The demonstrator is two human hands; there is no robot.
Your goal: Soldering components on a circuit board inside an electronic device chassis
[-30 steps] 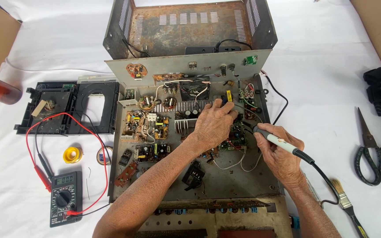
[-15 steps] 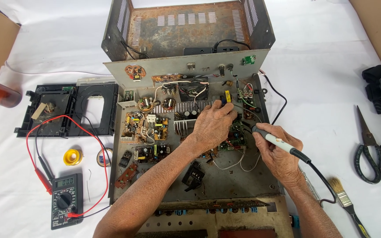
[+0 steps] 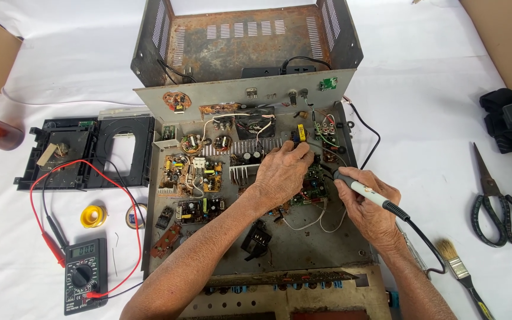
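Soldering iron (image 3: 370, 193) tip slightly nearer board.

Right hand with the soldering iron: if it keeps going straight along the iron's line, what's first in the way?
The right hand aims the white-handled soldering iron up-left. First in line looks like the green circuit board under the left hand's fingertips; depth is unclear.

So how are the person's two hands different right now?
The right hand grips a soldering iron like a pen, tip aimed at the boards; the left hand holds no tool, its fingertips pressing down among the parts. The left reaches further into the chassis. Both are bare and work over the same spot.
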